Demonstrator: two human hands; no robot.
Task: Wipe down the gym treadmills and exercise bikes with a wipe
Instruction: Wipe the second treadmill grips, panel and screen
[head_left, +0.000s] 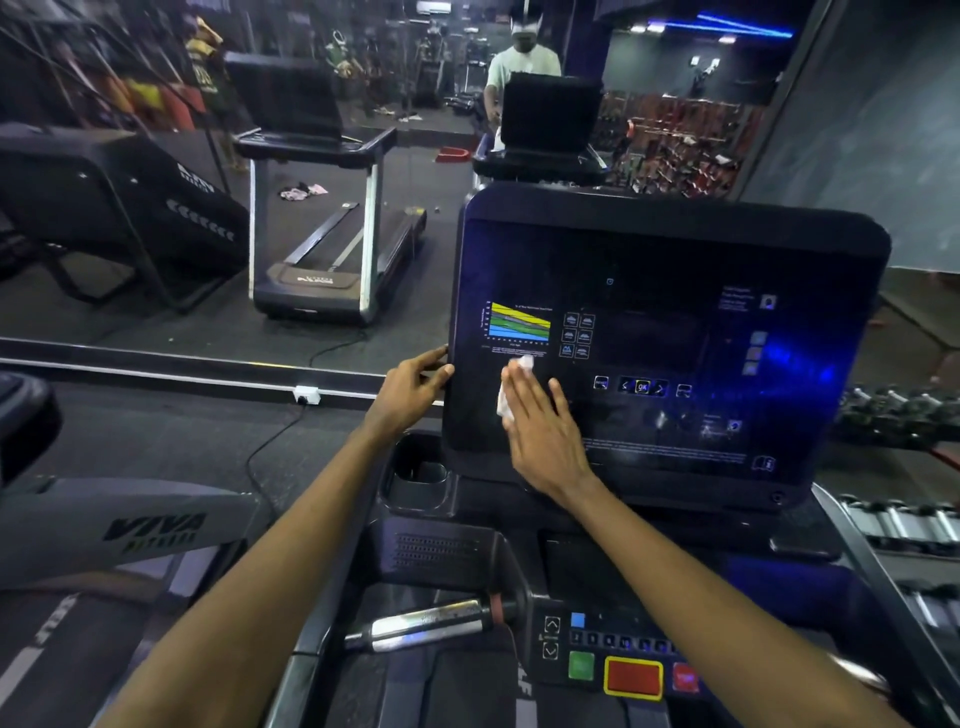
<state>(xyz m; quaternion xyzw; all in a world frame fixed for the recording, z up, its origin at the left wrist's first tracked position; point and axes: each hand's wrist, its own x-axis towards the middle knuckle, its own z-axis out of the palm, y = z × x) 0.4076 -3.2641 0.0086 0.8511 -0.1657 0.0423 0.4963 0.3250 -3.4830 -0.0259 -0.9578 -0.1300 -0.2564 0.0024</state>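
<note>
Wiping: my right hand (545, 436), fingers flat, presses wipe (522, 362) on console (675, 260)
Edge: my left hand (410, 389) grips it
Writing: "OK" button (642, 387); "VIVA" frame (156, 527)

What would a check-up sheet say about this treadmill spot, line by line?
Surface: dark treadmill console, colour chart at its left.
Job's things: white wipe pressed flat on the console.
Clutter: cloths on the floor, seen in the mirror.
Hands: left hand grips the console's left edge; right hand presses the wipe with straight fingers.
Cables: black cable runs across the floor to a white socket.
Surroundings: wall mirror; dumbbells at right.
</note>
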